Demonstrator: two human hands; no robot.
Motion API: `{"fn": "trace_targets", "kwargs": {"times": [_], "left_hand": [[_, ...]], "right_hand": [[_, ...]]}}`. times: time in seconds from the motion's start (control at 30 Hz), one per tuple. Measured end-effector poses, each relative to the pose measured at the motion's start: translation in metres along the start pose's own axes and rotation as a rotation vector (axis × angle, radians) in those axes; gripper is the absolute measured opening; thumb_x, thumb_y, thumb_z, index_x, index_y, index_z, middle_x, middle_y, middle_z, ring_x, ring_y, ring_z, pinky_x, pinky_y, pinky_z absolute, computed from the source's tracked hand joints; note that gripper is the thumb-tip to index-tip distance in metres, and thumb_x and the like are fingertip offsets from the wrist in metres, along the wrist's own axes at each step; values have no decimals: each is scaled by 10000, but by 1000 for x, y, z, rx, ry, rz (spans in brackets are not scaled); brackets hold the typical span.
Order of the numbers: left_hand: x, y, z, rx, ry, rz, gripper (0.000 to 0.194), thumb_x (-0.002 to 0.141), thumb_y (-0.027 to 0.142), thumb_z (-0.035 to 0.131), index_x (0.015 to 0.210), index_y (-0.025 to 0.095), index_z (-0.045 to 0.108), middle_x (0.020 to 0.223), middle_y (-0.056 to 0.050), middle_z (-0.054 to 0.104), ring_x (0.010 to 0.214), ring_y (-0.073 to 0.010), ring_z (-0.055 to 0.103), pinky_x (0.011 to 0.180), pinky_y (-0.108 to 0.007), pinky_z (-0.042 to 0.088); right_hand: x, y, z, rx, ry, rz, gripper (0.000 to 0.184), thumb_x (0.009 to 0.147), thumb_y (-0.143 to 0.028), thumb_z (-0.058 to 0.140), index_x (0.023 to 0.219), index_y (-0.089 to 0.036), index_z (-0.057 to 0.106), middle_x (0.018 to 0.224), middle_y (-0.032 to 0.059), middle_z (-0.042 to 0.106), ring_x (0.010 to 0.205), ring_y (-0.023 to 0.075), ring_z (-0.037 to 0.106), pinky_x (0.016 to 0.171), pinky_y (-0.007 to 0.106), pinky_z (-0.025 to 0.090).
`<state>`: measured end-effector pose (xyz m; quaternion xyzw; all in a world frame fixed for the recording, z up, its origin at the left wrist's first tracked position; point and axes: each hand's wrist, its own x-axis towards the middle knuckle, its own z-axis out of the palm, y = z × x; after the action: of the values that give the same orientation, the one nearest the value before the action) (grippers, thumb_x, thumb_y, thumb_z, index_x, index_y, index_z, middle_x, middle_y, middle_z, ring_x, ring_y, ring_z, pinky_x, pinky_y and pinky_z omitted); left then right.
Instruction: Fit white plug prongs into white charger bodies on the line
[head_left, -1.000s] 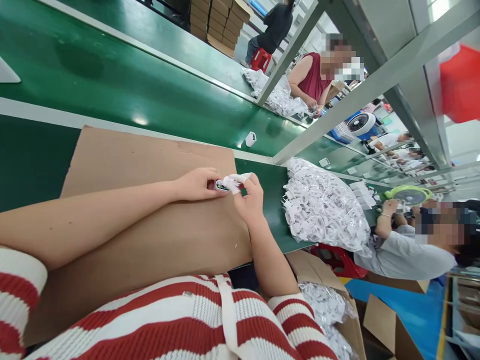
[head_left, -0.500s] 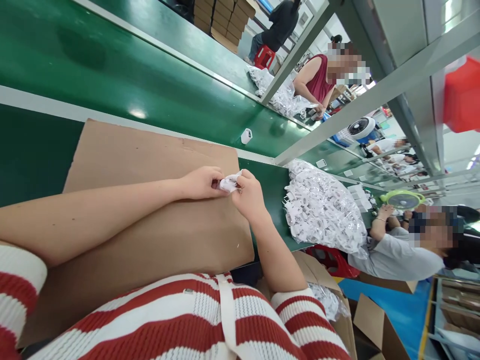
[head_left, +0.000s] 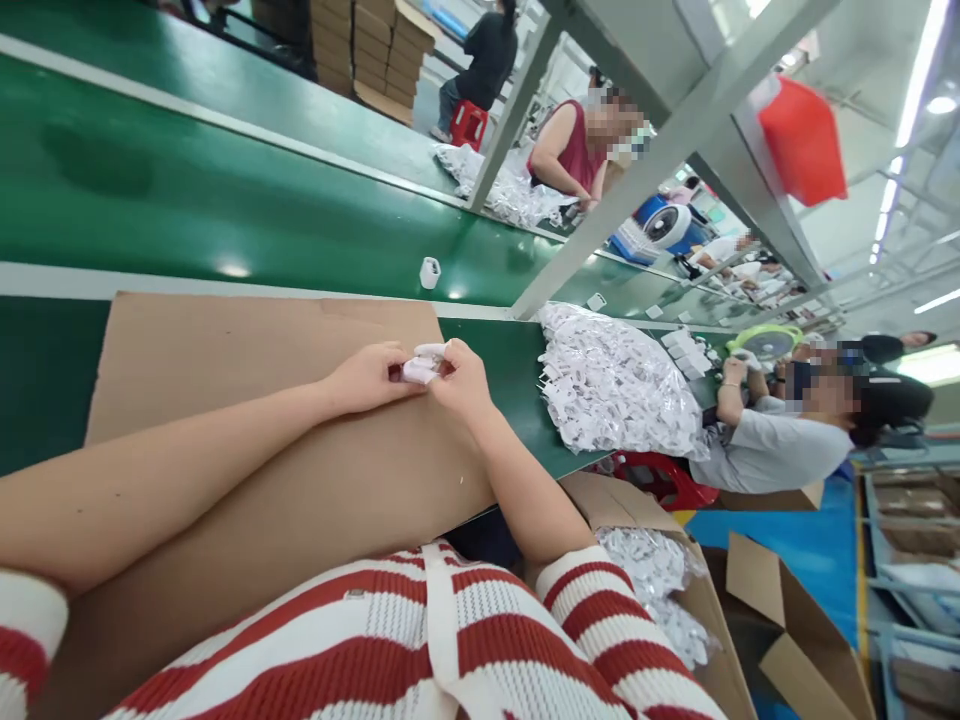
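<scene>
Above the cardboard sheet, my left hand and my right hand meet with closed fingers on a small white plastic part. My left fingers grip its left end, while my right thumb and fingers pinch the other end. An upper strip stands slightly apart from the body of the part, with a gap between. Whether it is one piece or two I cannot tell. My fingers hide both ends. On the green belt beyond stands a white plastic housing with an open top.
A large clear bag of white plastic parts lies right of my hands. Below it, an open carton holds more bagged parts. A slanting metal post rises behind the bag. Co-workers sit at right and across the belt.
The view has shifted, so the surroundings appear displaced to the left. The white part has turned in my fingers, and a gap between its upper strip and body now shows. Both hands keep their grip.
</scene>
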<state>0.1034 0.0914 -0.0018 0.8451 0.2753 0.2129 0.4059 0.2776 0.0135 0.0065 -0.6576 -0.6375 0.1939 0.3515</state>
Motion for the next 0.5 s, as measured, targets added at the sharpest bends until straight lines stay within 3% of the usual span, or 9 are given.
{"fn": "trace_targets", "kwargs": {"times": [0.1, 0.17, 0.23, 0.3, 0.37, 0.5], "left_hand": [[2, 2, 2, 0, 16, -53, 397, 809, 579, 684, 926, 200, 682, 832, -24, 609, 727, -189, 567, 670, -299, 440], [4, 5, -1, -26, 8, -128, 486, 798, 580, 705, 1116, 215, 668, 911, -26, 661, 764, -199, 595, 699, -304, 462], [8, 6, -11, -26, 7, -187, 564, 781, 566, 733, 1223, 231, 628, 983, -25, 688, 815, -207, 619, 734, -309, 475], [15, 4, -27, 19, 65, -220, 549, 770, 542, 747, 1208, 233, 623, 994, -21, 690, 845, -210, 626, 758, -311, 475], [26, -5, -50, 72, 187, -262, 529, 765, 509, 748, 1187, 223, 609, 1018, -28, 684, 872, -216, 630, 787, -319, 476], [49, -36, -101, 219, 429, -388, 540, 767, 449, 705, 1198, 173, 533, 1144, -104, 644, 996, -293, 615, 869, -396, 465]], "right_hand": [[-3, 15, -6, 145, 81, 25, 592, 843, -423, 672, 1397, -249, 554, 1177, 44, 650, 1015, 173, 635, 924, 314, 517], [-5, 25, -27, 12, 210, 91, 558, 908, -457, 605, 1403, -206, 542, 1326, 102, 616, 1245, 214, 564, 1070, 364, 451], [-9, 38, -57, -268, 304, 274, 499, 964, -437, 527, 1383, -168, 554, 1412, 148, 567, 1358, 251, 478, 1157, 415, 366], [-16, 54, -88, -536, 282, 556, 503, 967, -391, 509, 1394, -127, 541, 1424, 198, 546, 1369, 307, 467, 1171, 471, 336], [-23, 71, -113, -620, 288, 729, 511, 922, -291, 539, 1366, -38, 544, 1402, 293, 519, 1360, 401, 464, 1143, 556, 338], [-26, 101, -144, -685, 335, 855, 548, 874, -180, 503, 1390, 5, 500, 1484, 333, 409, 1407, 448, 394, 1162, 600, 289]]}}
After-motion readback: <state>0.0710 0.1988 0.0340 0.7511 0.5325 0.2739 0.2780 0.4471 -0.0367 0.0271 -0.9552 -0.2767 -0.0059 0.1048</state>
